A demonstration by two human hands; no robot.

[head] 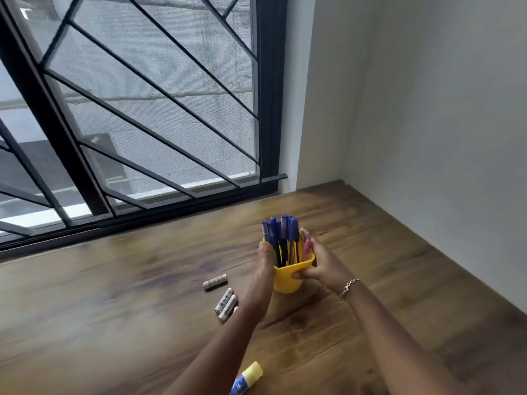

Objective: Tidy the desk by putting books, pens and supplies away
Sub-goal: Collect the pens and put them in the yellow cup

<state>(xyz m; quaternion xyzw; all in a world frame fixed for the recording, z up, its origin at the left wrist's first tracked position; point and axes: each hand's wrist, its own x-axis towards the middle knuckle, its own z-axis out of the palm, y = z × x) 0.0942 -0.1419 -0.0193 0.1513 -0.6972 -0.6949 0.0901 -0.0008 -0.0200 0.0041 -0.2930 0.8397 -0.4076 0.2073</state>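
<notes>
The yellow cup (286, 280) stands upright on the wooden desk (114, 309), towards the far right part of it and not far from the corner where the window (142, 109) meets the wall (427, 109). It is a plain plastic cup with a rounded-square mouth, and it is packed with a bunch of blue pens (281, 235) that stand upright with their caps well above the rim.

Both hands are on the cup. The left hand (265, 258) presses against its left side with the thumb up along the rim; its fingers go round behind the cup and are hidden. The right hand (316, 260) grips the right side, with the thumb curled on the near wall just below the rim and the fingers up beside the pens. A pink pen (307, 245) lies against those fingers at the rim; whether they pinch it or it just rests in the cup cannot be told. A bracelet (348, 287) sits on the right wrist.

To the left of the cup, three small paper-wrapped sticks lie on the desk: one (215, 282) alone, and two (226, 305) side by side close to the left forearm. A glue stick (248, 377) with a pale yellow cap lies near the bottom edge between the forearms.
</notes>
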